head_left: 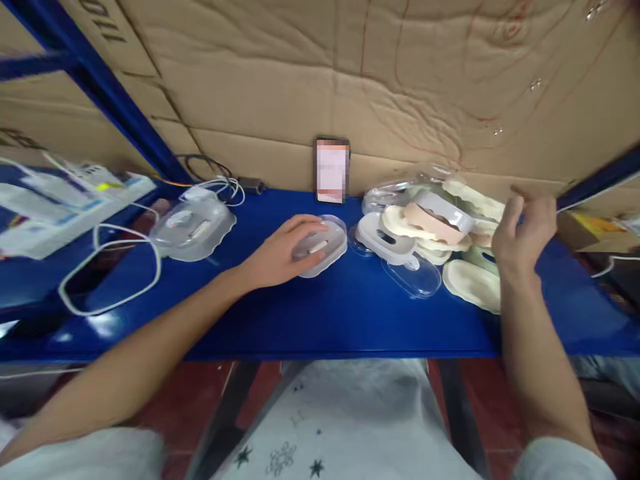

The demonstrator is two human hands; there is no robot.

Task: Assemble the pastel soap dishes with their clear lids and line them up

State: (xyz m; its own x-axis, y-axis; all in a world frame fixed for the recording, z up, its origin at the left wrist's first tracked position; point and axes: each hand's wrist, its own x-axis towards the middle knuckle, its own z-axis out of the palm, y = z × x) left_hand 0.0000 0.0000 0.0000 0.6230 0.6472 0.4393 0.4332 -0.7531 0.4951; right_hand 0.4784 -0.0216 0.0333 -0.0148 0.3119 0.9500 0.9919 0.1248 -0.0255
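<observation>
My left hand (285,253) grips a small oval grey plastic dish (327,257) with a clear rim, fingers over its top and thumb along its near side. A pale slip lies in its middle, partly under the fingers. My right hand (525,230) is raised at the right end of a heap, its thumb and fingers apart and somewhat blurred, with nothing visible in it. In that heap are a grey oval frame with a slot (383,237), a pink scalloped ring (433,223), a cream oval piece (470,283) and clear plastic covers (415,277).
Grey-clear oval dishes (195,233) are stacked at the left beside white cables (160,267) and a power strip (75,220). A phone (332,170) leans on the cardboard wall (275,87) behind the blue table (310,320). Blue posts (120,100) frame the sides.
</observation>
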